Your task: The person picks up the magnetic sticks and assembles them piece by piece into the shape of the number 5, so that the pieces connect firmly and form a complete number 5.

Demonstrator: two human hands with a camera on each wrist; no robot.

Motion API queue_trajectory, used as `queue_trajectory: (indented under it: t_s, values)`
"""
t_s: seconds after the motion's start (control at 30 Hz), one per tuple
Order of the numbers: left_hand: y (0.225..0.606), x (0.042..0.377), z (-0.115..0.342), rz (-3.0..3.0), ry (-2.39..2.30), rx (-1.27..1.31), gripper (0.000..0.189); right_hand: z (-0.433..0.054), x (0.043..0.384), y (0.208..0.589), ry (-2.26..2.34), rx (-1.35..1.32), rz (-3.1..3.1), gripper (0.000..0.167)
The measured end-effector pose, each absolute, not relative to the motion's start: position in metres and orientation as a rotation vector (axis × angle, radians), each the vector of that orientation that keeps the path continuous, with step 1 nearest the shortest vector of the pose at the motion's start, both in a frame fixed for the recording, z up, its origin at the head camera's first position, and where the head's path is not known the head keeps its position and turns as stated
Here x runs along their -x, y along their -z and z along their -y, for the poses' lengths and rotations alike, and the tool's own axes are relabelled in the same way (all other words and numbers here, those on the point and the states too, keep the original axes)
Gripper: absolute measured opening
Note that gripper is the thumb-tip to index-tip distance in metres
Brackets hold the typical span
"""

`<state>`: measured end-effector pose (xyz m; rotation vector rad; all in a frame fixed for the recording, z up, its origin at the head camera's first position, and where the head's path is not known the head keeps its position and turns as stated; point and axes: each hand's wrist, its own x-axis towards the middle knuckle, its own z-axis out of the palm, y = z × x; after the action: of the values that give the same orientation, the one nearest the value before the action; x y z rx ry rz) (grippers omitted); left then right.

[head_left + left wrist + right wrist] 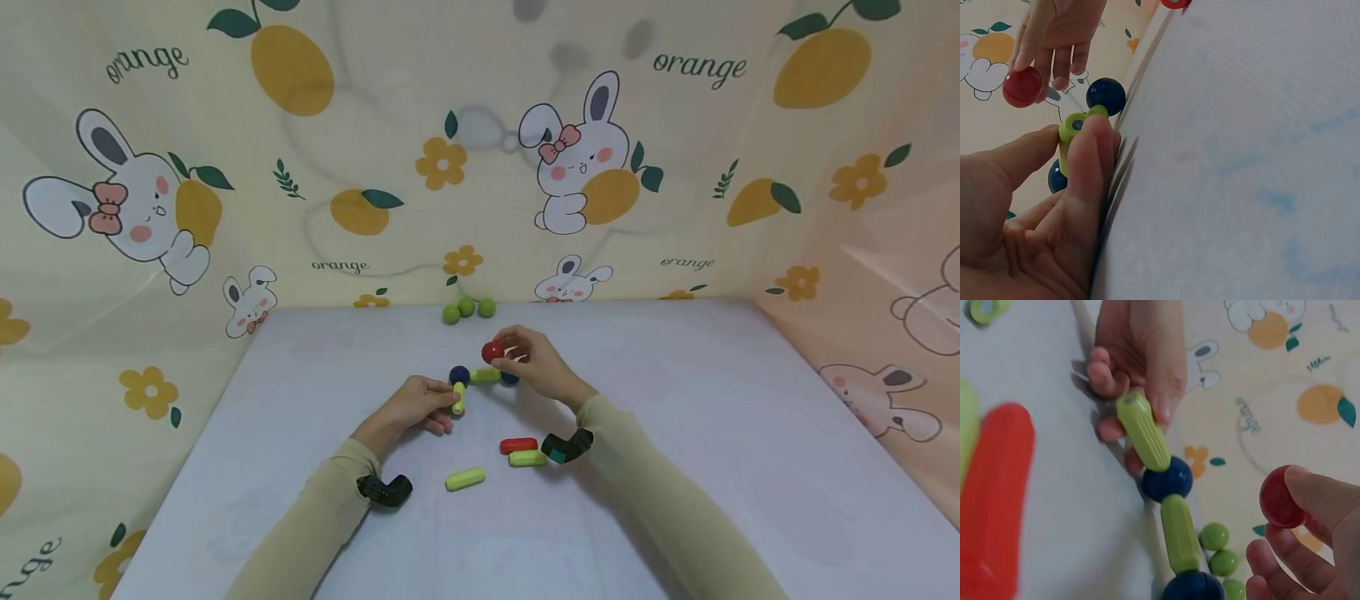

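Observation:
A red ball (492, 352) is pinched between thumb and fingertips of my right hand (536, 362), held above the table. My left hand (415, 406) pinches a yellow-green rod (1145, 432) between thumb and fingers. That rod joins a dark blue ball (460, 376), from which a second yellow-green rod (1180, 532) runs to another dark blue ball (1194, 587), forming a bent chain. In the head view, the right hand partly hides the far blue ball. In the left wrist view the red ball (1022, 87) hangs apart from the chain.
Nearer the body lie a red rod (518, 446), a yellow-green rod (527, 458) beside it, and another yellow-green rod (465, 478) on the white table (300, 517). Three green balls (467, 307) sit at the back edge, against a patterned cloth backdrop (405, 100).

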<state>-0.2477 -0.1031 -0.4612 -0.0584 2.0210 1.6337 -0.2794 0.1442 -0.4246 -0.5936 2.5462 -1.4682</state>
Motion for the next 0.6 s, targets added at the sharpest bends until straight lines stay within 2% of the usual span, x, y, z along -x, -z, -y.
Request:
queue_trajectory:
  t_s: [0.6]
  values:
    - [0.463,0.248,0.102,-2.06,-1.616,0.062,0.046,-0.134,0.252,0.437,1.485,0.754,-2.419,0.031]
